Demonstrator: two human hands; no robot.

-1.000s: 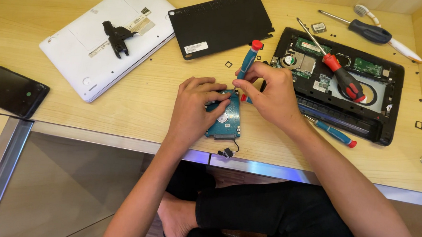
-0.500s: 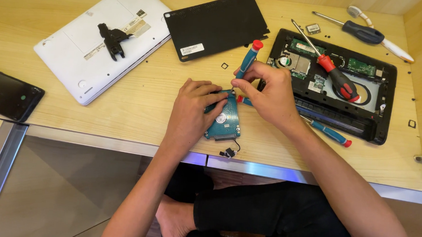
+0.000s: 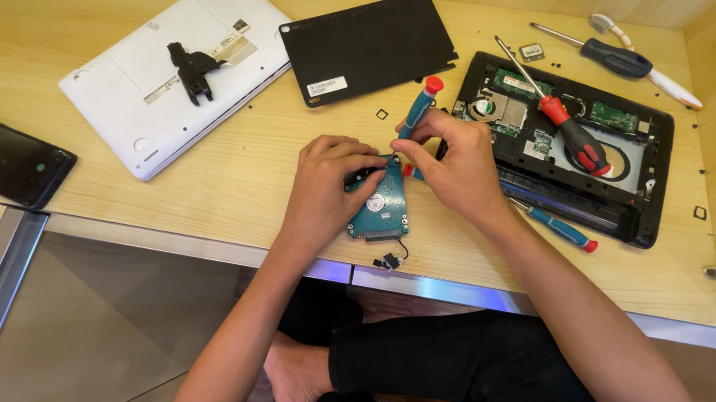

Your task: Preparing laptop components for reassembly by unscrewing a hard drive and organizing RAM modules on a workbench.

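Observation, workbench. The person sat at the wooden table (image 3: 235,177) with both hands over a small hard drive (image 3: 381,206), which lay flat, circuit-board side up, near the front edge of the table and just left of the opened black laptop base (image 3: 648,190).

Left hand (image 3: 326,187): fingers curled down over the drive's upper left corner, pinning it to the wood. Closed on the drive, not lifting it.

Right hand (image 3: 451,161): fingers pinched shut around the shaft of a teal screwdriver with a red cap (image 3: 420,107), held steeply, tip down at the drive's top edge. The tip itself was hidden behind the fingers; I could not tell whether it sat in a screw.

Surroundings: red-and-black screwdriver (image 3: 573,140) lying across the laptop base; a second teal screwdriver (image 3: 559,227) beside its front edge; black bottom cover (image 3: 367,44) and a white laptop (image 3: 175,70), upside down, further back; phone (image 3: 13,159) at far left. A short cable with connector (image 3: 389,261) hung from the drive at the table's lip. Small loose screws were scattered on the wood.

Risks, as judged:
- Driver slipping off a screw head would gouge the exposed board, since the board faced up.
- Drive sat close to the edge; a sideways push with the left hand relaxed could send it off.
- A freed screw could roll among the others or drop to the floor.
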